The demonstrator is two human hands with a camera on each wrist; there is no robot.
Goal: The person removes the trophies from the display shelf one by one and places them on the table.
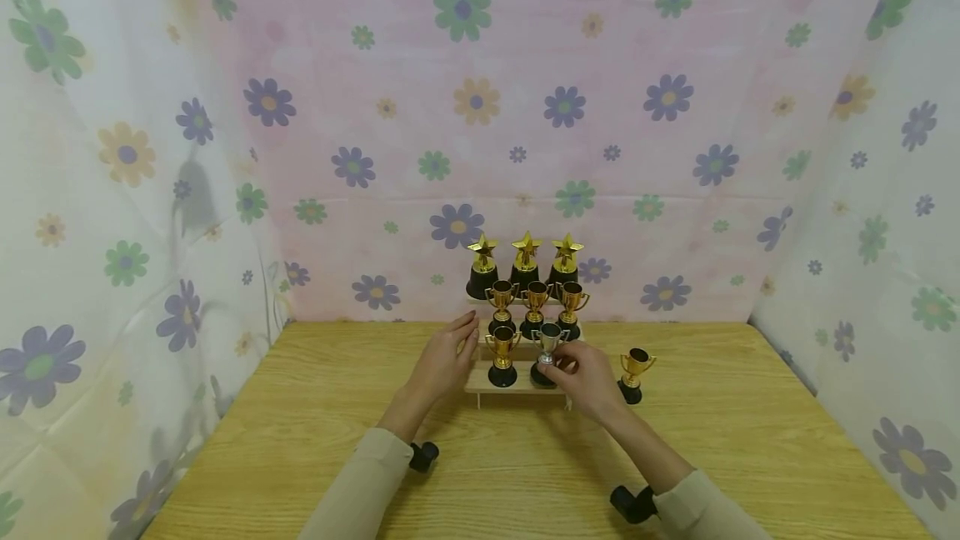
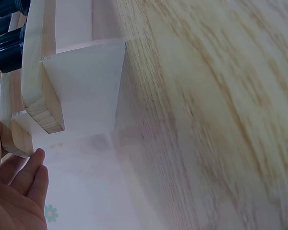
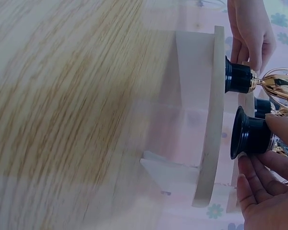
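Note:
My right hand (image 1: pixel 588 379) pinches a small silver trophy cup (image 1: pixel 548 337) by its lower part, at the right of the front tier of a stepped wooden stand (image 1: pixel 487 388). Its black base (image 3: pixel 253 136) looks slightly tilted and just off the shelf in the right wrist view. A gold trophy cup (image 1: pixel 502 348) stands to its left on the same tier. With fingers nearly straight, my left hand (image 1: pixel 442 361) touches the stand's left end, at a tier behind the front one. Its fingers (image 2: pixel 33 179) show beside the wooden edge in the left wrist view.
Three gold cups (image 1: pixel 536 298) fill the middle tier, and three star trophies (image 1: pixel 527 257) stand on top. Another gold cup (image 1: pixel 637 365) stands on the wooden table (image 1: pixel 315 407), right of the stand. Flowered cloth (image 1: pixel 517 107) hangs behind and on both sides.

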